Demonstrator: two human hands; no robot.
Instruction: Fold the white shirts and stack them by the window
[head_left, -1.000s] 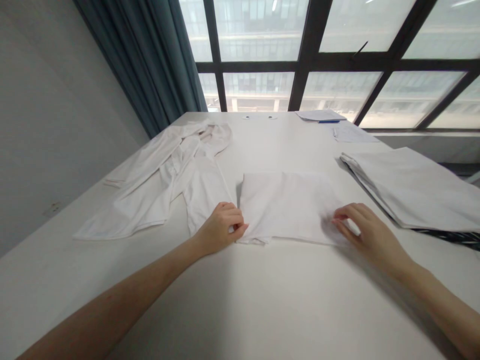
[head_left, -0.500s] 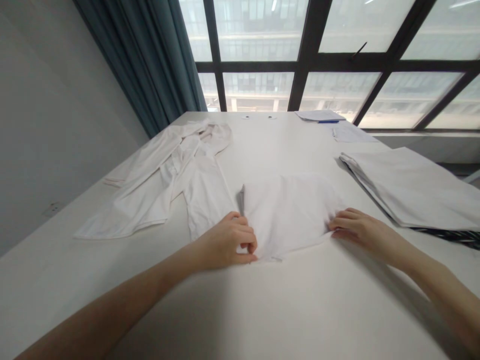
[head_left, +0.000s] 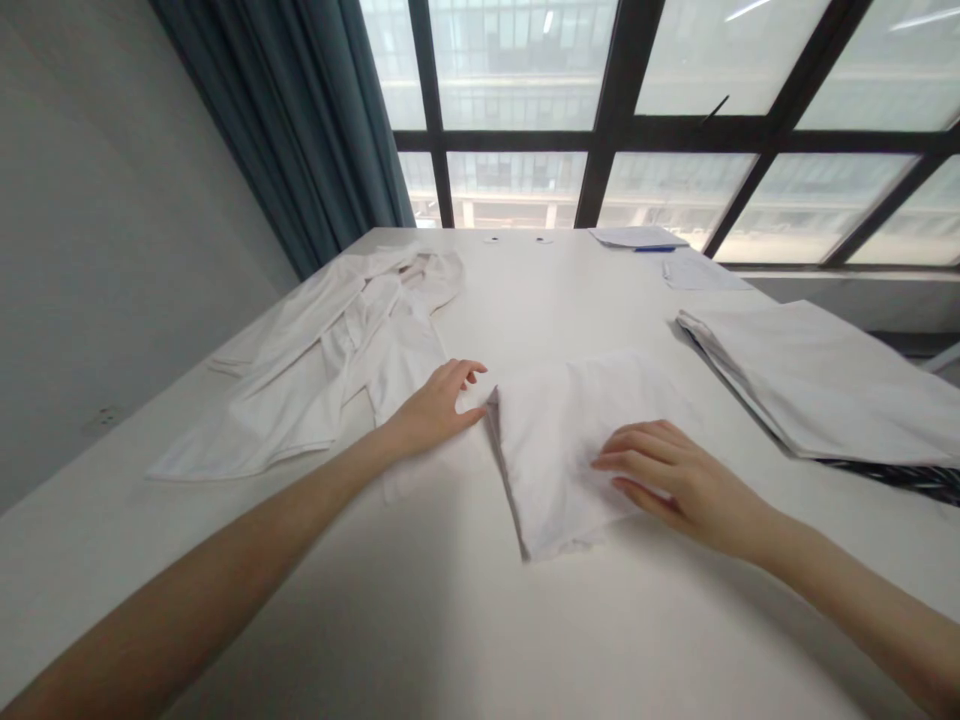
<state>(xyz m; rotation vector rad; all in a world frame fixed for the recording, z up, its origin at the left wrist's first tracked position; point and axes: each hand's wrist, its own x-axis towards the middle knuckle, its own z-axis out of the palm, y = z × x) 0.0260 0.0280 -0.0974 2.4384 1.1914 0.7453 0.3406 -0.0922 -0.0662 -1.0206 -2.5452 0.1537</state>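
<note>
Since the earlier frame the folded white cotton cloth (head_left: pixel 570 440) has swung round, so its folded edge now runs slantwise toward the person and one corner points at the near side of the table. The left hand (head_left: pixel 435 405) has let go of its pinch and moved up to the cloth's far left corner. The right hand (head_left: pixel 675 485) has slid from the cloth's edge onto its top. The cloth lies in the middle of the smooth white table (head_left: pixel 450 620), a soft, roughly rectangular pad of several thin layers, matte and faintly creased, with a grey shadow line along its left fold. The left hand's fingers are loosely stretched and a little apart, holding nothing. Their tips sit just at the cloth's corner, and the palm lies over a sleeve of the crumpled white garment (head_left: pixel 337 350) spread limp and wrinkled to the left. The right hand lies flat on the cloth's near right part, fingers straight and slightly fanned, gripping nothing. To the right, well apart, sits a flat stack of folded white fabric (head_left: pixel 817 385) with crisp edges, and a dark striped piece (head_left: pixel 900 472) shows beneath it. At the table's far edge lie white paper sheets (head_left: pixel 637 236) and a blue pen (head_left: pixel 654 248). A heavy teal curtain (head_left: pixel 300 120) hangs in folds beside the black-framed window (head_left: pixel 607 140).
</note>
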